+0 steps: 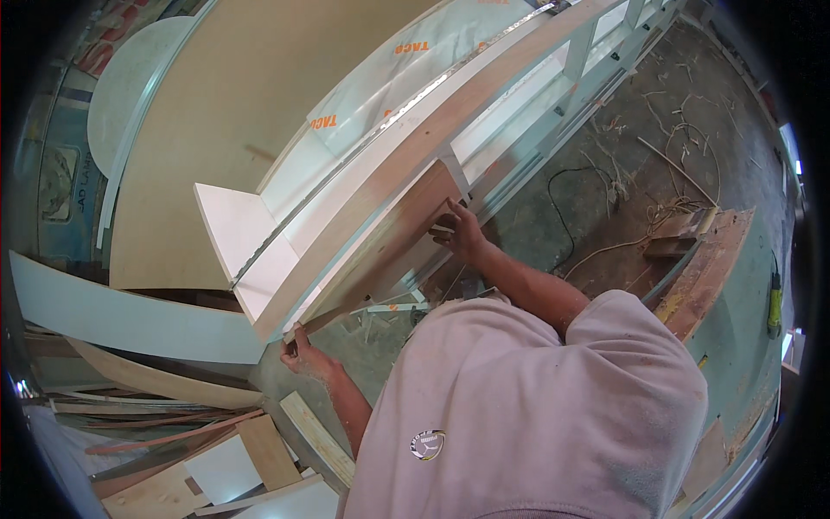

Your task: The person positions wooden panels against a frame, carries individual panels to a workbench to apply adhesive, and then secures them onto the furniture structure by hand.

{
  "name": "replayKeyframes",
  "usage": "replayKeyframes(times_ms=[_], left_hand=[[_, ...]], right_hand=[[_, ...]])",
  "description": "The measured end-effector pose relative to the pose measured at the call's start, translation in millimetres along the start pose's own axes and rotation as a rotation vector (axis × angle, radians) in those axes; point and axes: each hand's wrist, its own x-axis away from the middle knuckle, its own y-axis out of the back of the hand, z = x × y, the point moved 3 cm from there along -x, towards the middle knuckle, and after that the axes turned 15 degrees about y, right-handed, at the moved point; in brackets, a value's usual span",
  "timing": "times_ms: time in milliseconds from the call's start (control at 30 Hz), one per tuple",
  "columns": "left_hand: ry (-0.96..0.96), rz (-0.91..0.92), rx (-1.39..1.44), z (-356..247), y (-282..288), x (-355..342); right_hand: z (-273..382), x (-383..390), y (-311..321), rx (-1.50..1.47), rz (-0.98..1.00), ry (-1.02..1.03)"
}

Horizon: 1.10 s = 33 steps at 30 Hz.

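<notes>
A brown wooden panel (393,238) sits slantwise in an opening in the front of a long, white-faced wooden cabinet frame (393,177). My right hand (462,232) holds the panel near its far right end, fingers bent against its face and edge. Down at the near left corner, my left hand (304,355) has its fingers curled around the panel's end, close to the frame's corner. Parts of the left fingers are hidden behind the wood. A white end board (226,229) stands up at the frame's left end.
A large tan sheet (190,164) leans beyond the frame. Offcuts and strips (164,424) are piled at lower left. On the floor at right lie a cable (553,195) and wood shavings. A green workbench (735,346) with a yellow-green power tool (774,303) stands at right.
</notes>
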Motion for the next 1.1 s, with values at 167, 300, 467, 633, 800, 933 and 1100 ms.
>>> replayKeyframes(times_ms=[167,300,467,633,800,933,1100], left_hand=[[-0.008,-0.005,-0.010,5.3,-0.5,-4.3],[0.005,0.016,0.059,6.6,-2.4,-7.3],[0.065,0.003,0.059,2.4,-8.0,-3.1],[0.073,-0.003,0.046,13.3,3.0,-24.1],[0.156,0.004,-0.044,1.6,-9.6,-10.7],[0.107,0.035,-0.066,6.9,-5.7,-19.0],[0.067,-0.096,-0.226,6.7,-11.3,-12.7]], right_hand=[[-1.3,-2.8,-0.4,0.012,0.027,-0.004],[-0.8,-4.1,0.0,0.028,-0.012,-0.029],[2.9,-6.7,4.8,0.051,0.025,-0.072],[14.4,6.6,-4.5,0.133,0.059,-0.131],[23.6,6.0,-4.7,0.130,0.098,-0.152],[21.5,1.7,-5.1,0.117,0.139,-0.154],[20.6,-3.9,-0.1,0.110,0.184,-0.174]])
